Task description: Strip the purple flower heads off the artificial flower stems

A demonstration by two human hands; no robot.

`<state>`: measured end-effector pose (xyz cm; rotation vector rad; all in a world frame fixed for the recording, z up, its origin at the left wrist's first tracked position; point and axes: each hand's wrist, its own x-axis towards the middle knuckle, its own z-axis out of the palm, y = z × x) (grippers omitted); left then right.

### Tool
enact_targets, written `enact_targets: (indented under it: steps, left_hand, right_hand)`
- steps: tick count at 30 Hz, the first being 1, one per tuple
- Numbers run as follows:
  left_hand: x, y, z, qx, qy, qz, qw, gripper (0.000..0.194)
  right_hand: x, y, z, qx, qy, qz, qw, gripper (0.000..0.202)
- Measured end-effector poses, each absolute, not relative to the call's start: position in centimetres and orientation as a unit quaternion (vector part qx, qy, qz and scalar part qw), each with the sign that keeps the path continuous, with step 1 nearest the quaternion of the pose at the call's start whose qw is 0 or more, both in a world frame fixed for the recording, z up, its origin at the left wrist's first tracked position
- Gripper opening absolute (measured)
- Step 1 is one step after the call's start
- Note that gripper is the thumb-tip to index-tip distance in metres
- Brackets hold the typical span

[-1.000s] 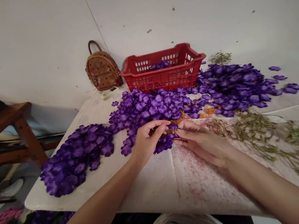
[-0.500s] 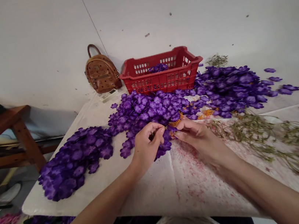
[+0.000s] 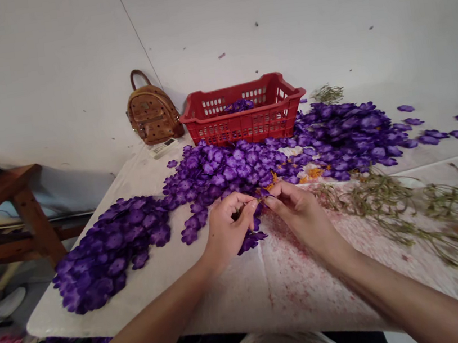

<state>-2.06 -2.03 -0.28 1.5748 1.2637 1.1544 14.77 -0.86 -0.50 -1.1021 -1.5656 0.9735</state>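
Observation:
My left hand is closed in a pinch on a thin artificial flower stem. Purple petals show just below and beside its fingers. Almost touching it, my right hand pinches a purple fabric flower at the stem's tip. The fingers partly cover both pieces. Directly beyond the hands spreads a heap of loose purple flowers, with small orange-yellow pieces among them. To the right of my right hand lies a tangled bunch of greenish stems.
A red plastic crate with some purple flowers inside stands at the back. Left of it are a brown backpack and a white remote. More purple flowers lie in piles left and right. A wooden stool stands beyond the table's left edge.
My fingertips have shifted slightly around the flower between my hands. The purple petals under my left hand hang a little lower. The whole view has shifted slightly.

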Motion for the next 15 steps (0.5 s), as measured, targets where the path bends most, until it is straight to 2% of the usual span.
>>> enact_targets:
  steps: [10,15]
  left_hand:
    - [-2.2,-2.0,-0.2,0.62,0.504,0.453,0.395,0.019]
    - [-5.2,-1.8,0.4,0.607,0.574,0.412,0.363,0.019]
  right_hand:
    - [14.7,-0.6,-1.4,-0.466,-0.637,0.392,0.473,0.023]
    - [15.8,-0.1,-1.4,-0.472,-0.628,0.399,0.472,0.024]
